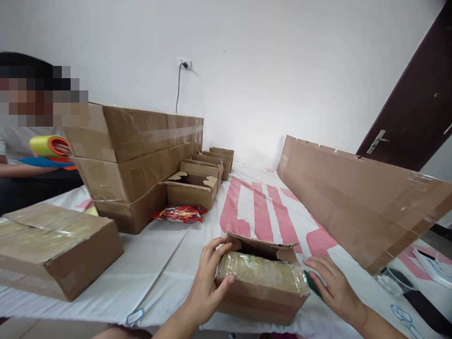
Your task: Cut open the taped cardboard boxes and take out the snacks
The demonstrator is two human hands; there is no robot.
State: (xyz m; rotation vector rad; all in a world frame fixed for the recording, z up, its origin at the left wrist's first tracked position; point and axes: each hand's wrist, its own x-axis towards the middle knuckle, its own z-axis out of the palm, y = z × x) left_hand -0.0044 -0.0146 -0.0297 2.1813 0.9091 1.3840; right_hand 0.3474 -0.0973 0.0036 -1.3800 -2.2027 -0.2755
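A small cardboard box [261, 301] with clear tape over its top sits in front of me, its far flap raised and a dark opening behind the taped part. My left hand [212, 278] grips the box's left end, thumb at the front and fingers reaching to the back corner. Just off the right end, my right hand [334, 285] curls over a green object [312, 285]. Most of that object is hidden by the fingers, so its kind is unclear. A red snack packet [181, 213] lies beyond the box, to the left.
Stacked cartons [141, 136] form a wall at left, beside a row of open-flapped boxes [192, 188]. A taped box [60, 249] lies near left. A cardboard panel [353, 193] stands at right near a clear plastic cup [399, 278]. Another person [31, 160] sits far left by yellow tape [49, 146].
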